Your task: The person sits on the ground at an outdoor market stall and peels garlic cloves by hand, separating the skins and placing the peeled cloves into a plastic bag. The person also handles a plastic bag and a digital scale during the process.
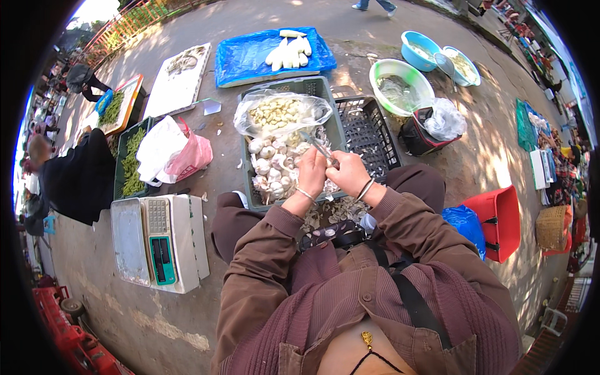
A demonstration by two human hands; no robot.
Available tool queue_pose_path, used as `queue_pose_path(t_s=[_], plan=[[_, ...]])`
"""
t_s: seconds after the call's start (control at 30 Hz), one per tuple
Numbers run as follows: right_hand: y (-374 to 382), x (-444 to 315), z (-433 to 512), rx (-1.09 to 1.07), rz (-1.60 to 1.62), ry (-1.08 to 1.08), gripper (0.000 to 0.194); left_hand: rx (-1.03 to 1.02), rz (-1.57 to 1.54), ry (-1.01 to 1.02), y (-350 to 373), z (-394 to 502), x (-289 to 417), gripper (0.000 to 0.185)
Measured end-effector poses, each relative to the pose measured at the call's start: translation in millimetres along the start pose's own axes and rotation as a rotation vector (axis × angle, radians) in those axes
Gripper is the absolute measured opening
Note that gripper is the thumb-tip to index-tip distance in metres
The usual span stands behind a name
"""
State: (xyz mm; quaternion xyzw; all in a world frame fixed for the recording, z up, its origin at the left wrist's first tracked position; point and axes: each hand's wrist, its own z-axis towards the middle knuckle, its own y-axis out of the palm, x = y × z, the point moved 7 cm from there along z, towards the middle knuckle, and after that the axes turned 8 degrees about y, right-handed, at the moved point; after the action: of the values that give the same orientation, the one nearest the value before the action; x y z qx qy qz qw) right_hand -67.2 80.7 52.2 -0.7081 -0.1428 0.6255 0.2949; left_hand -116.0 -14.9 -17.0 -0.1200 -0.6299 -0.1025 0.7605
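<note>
A small knife is held in my right hand, its blade pointing up and to the left. My left hand meets it with bent fingers; anything between those fingertips is hidden. Both hands are over a dark green plastic crate. Whole garlic bulbs fill its near left part, with loose papery skins around them. At the crate's far end, peeled garlic cloves lie in a clear plastic bag. More garlic skins are scattered below my wrists.
Right of the crate sits a black slatted crate. Basins stand farther right, near a red bin. To my left are a weighing scale and plastic bags. A seated person is beyond them.
</note>
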Motion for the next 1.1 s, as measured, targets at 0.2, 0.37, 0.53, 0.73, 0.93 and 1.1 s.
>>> queue_pose_path(t_s=[0.2,0.37,0.53,0.73,0.93,1.1], plan=[[2.3,1.4,-5.5,0.035,0.044,0.018,0.02,-0.017,0.117,0.027,0.0,-4.0,17.0,0.017],[5.9,26.3,-9.8,0.106,0.095,0.032,0.011,-0.037,0.186,-0.066,-0.2,-9.4,25.9,0.021],[18.9,50.0,-6.2,-0.041,0.377,0.156,0.014,-0.065,0.153,-0.051,5.6,-2.8,-9.3,0.025],[31.4,44.0,-3.4,-0.354,0.694,0.375,0.019,0.003,-0.199,-0.143,-11.7,3.9,-22.3,0.022],[23.9,63.6,2.4,-0.426,0.709,0.349,0.014,-0.028,-0.493,-0.387,-5.8,-25.8,-18.1,0.01],[23.2,90.4,24.5,-0.396,0.621,0.299,0.02,0.03,-0.56,-0.533,1.1,-51.7,-19.9,0.009]])
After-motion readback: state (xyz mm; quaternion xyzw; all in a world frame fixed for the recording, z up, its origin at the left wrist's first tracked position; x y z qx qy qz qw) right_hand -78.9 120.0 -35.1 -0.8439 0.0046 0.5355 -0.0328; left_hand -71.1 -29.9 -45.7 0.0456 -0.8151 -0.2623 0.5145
